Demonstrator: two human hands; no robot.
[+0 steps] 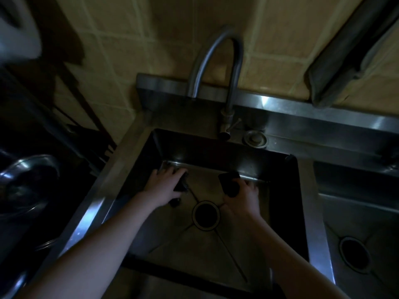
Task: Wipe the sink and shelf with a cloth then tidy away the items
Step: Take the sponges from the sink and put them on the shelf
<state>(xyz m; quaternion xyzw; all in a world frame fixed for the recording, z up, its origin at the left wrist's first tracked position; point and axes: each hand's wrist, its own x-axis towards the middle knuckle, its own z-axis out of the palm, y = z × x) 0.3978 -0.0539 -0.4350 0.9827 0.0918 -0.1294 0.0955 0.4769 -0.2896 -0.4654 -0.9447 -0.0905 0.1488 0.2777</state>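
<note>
Both hands (165, 183) (245, 194) in sink (212, 251), each gripping dark cloth (230, 184).

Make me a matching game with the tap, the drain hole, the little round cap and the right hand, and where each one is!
Things:
1. tap
2. drain hole
3. round cap
4. right hand

Places:
A. in the middle of the sink floor
B. holding a dark pad near the back wall
C. on the rim, just right of the tap's base
D. curving up over the back rim

Pairs: 1-D, 2-A, 3-C, 4-B
</note>
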